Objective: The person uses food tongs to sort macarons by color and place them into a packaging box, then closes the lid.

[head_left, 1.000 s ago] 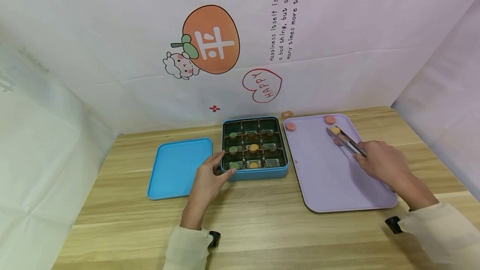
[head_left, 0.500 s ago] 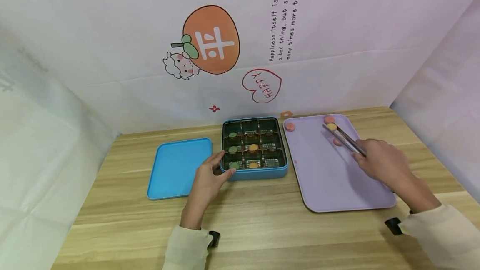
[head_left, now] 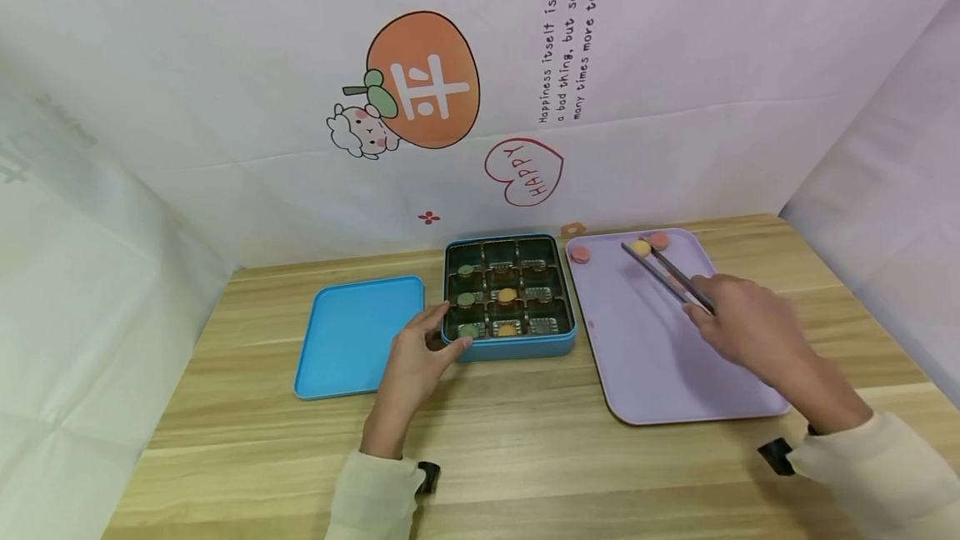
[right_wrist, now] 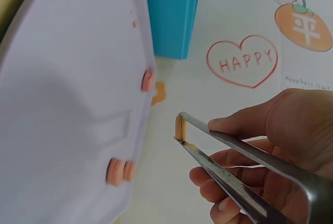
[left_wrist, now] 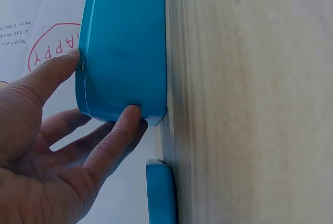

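Observation:
My left hand [head_left: 416,365] holds the near left corner of a blue tin box [head_left: 525,347], thumb at the front rim and fingers at the left side. The box has a grid of compartments. Green macarons [head_left: 467,299] sit in its left column and yellow-orange macarons [head_left: 507,296] in its middle one. My right hand [head_left: 750,327] grips metal tongs [right_wrist: 229,177], whose tips pinch a yellow macaron [right_wrist: 180,128] by its edges. That macaron is raised over the far part of the lilac tray [head_left: 652,365].
Pink macarons [head_left: 581,254] lie on the tray, one at its far left corner; one near the far right [head_left: 658,241], another partly behind the tongs. A blue lid [head_left: 360,340] lies left of the box on the wooden table [head_left: 525,457]. A printed cloth [head_left: 300,107] hangs behind.
My right hand has moved a little to the left, carrying the tongs and yellow macaron left and away from the pink ones. The left hand and box have stayed put.

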### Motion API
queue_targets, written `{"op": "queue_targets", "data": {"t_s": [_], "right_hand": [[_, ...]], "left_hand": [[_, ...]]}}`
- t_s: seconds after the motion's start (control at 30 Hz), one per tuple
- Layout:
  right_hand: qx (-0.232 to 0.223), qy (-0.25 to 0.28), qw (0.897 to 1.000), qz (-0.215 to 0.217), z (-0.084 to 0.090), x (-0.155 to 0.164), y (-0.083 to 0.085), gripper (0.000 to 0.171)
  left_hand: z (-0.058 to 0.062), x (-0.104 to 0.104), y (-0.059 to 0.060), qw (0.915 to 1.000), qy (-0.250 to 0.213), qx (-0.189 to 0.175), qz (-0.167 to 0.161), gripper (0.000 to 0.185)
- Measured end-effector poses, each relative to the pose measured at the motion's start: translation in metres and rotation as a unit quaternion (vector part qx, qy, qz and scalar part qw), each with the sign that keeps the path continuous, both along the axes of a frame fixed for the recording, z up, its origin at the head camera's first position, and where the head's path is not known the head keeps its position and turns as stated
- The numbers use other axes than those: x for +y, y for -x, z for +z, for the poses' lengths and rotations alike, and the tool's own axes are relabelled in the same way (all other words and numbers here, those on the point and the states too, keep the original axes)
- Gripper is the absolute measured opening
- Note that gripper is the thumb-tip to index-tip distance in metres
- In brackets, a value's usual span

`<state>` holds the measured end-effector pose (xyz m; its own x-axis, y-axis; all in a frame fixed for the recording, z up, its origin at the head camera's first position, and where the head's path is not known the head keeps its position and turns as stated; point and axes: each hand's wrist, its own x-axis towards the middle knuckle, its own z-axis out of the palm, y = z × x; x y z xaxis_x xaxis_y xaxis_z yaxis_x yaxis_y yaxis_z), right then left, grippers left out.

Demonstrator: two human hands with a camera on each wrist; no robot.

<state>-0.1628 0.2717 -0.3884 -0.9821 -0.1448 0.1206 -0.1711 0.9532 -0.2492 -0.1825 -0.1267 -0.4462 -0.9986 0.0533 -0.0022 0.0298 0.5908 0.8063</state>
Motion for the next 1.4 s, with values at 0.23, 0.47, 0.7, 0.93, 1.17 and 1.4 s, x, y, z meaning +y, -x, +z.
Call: {"op": "queue_targets", "data": {"t_s": [0.23, 0.47, 0.7, 0.93, 1.17, 1.4], "right_hand": [[0.014, 0.002, 1.0, 0.014, 0.003, -0.016, 0.002, 0.011], [0.029, 0.011, 0.999, 0.026, 0.006, -0.039, 0.005, 0.013], [0.035, 0.023, 0.998, 0.036, 0.009, -0.065, 0.006, 0.011], [0.049, 0.035, 0.996, 0.067, 0.008, -0.092, 0.015, 0.007], [0.014, 0.035, 0.997, 0.07, 0.005, -0.115, 0.026, 0.022], [0.008, 0.02, 0.998, 0.066, 0.0, -0.125, 0.035, 0.029]], "left_hand": [[0.0, 0.0, 0.0, 1.0, -0.002, -0.003, 0.003, 0.07], [0.0, 0.0, 0.0, 1.0, 0.002, -0.001, 0.001, 0.069], [0.001, 0.001, 0.0, 1.0, -0.001, -0.009, 0.002, 0.071], [0.001, 0.0, 0.0, 1.0, -0.001, -0.005, 0.001, 0.071], [0.0, -0.001, 0.0, 1.0, -0.001, 0.001, 0.001, 0.07], [-0.001, 0.0, 0.001, 1.0, 0.0, 0.003, -0.001, 0.07]]}}
